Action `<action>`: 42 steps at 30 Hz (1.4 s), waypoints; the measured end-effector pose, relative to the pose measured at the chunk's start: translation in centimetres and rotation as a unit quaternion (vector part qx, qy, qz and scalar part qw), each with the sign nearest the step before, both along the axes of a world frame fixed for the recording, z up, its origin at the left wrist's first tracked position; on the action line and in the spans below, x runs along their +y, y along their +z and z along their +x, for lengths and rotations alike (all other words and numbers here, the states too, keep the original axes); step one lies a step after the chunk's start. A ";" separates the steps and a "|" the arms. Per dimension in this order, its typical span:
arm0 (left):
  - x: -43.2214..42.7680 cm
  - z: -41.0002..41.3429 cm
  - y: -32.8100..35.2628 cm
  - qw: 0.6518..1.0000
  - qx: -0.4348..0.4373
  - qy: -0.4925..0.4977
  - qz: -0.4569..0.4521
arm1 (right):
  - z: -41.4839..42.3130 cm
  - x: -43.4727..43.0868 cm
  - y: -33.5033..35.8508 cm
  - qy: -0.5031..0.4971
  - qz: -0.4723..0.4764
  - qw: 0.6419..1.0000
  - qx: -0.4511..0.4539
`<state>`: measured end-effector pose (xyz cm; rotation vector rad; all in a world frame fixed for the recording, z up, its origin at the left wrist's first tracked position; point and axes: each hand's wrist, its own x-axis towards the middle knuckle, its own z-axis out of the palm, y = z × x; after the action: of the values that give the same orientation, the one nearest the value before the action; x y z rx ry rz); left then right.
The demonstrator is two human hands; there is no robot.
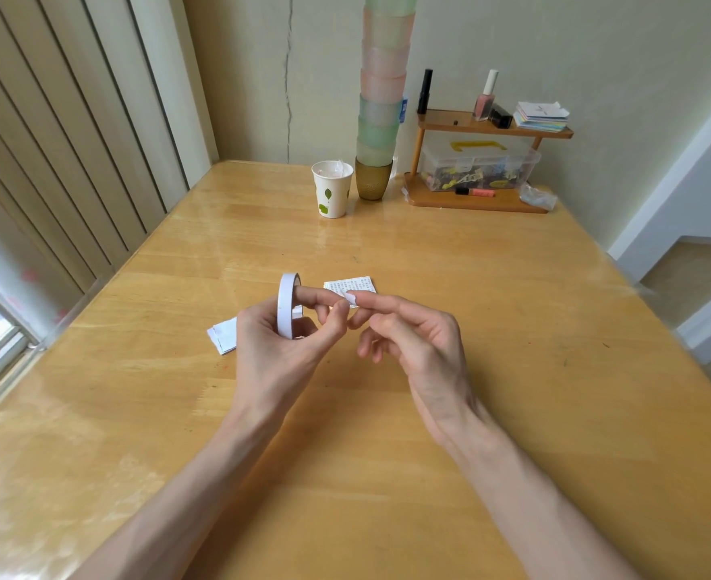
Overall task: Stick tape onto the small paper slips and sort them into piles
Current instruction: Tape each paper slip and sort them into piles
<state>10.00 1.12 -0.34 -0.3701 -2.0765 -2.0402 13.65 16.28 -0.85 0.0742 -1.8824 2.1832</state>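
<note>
A narrow ring of white tape, the tape roll (288, 305), stands on edge in the left hand (278, 341) at the centre of the frame. The fingers curl round its smooth matte band and one fingertip pokes through the hole. Just right of it, the right hand (420, 341) closes thumb and forefinger on a small white tape piece (351, 298), with the other fingers loosely bent beneath. Whether that piece is still joined to the roll cannot be told. The left thumb tip meets the same spot.

Behind the fingertips, a square printed slip (351, 284) lies flat on the glossy, honey-coloured wooden table (512, 295). A small heap of folded white slips (221, 337) lies at the left, partly hidden by the left hand.

In the upper middle stands a paper cup (332, 188) with green leaf prints. Beside it rises a tall stack of frosted cups (383, 98). At the upper right, a wooden shelf (491, 127) stands over a clear plastic box (479, 165).
</note>
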 end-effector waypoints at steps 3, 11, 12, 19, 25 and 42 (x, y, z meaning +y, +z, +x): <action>0.2 0.4 0.2 1.000 0.013 -0.004 0.001 | 0.0 0.0 0.0 -0.017 0.017 1.000 0.007; 0.3 0.5 0.1 0.999 0.036 0.012 -0.017 | -0.1 0.1 -0.1 -0.048 0.020 0.999 0.015; 0.3 0.6 0.1 0.999 0.041 0.012 -0.020 | -0.1 0.0 -0.1 -0.047 0.021 0.999 0.016; 0.1 0.4 -0.5 0.994 0.081 0.049 -0.052 | 0.0 -0.1 0.1 -0.030 0.028 0.999 0.013; -0.1 0.1 -0.9 0.989 0.110 0.063 -0.077 | -0.1 -0.2 -0.2 -0.028 0.049 0.998 0.019; -0.4 -0.8 -1.8 0.901 0.313 0.185 -0.238 | 0.2 0.1 0.5 0.006 0.013 0.999 -0.035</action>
<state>9.24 0.76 -2.18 -0.5628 -1.9859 -0.9995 13.90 16.36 -0.36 0.0127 -1.9528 2.1960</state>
